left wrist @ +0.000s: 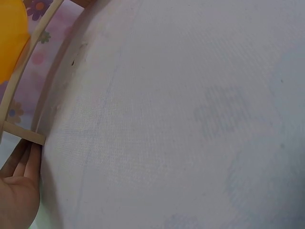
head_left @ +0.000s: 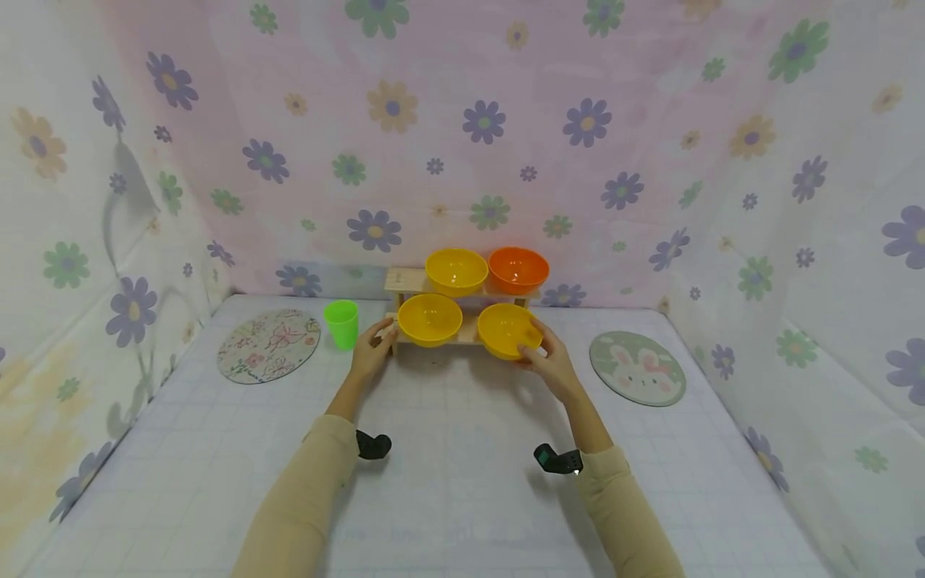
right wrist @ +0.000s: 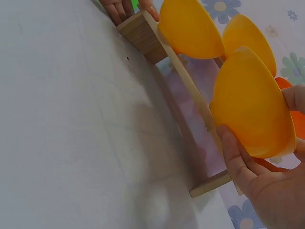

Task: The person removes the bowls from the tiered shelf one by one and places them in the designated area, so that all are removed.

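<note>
A two-tier wooden rack point(head_left: 405, 279) stands at the back of the table with bowls on both tiers. My left hand point(head_left: 370, 351) holds the rack's left end, its fingers against the side and the thumb by the lower shelf. The right hand point(head_left: 555, 365) grips a yellow bowl point(right wrist: 250, 102) at the right of the lower tier, thumb at the rim and fingers beneath. Whether this bowl touches the shelf I cannot tell. Beside it on the lower tier sits another yellow bowl point(head_left: 429, 321). The upper tier bears a yellow bowl point(head_left: 457, 273) and an orange bowl point(head_left: 519, 271).
Just left of the left hand stands a green cup point(head_left: 342, 324). A round floral mat point(head_left: 269, 345) lies farther left, and a round rabbit mat point(head_left: 637, 368) lies to the right. Flower-printed cloth walls point(head_left: 484, 177) enclose the white table point(head_left: 448, 482).
</note>
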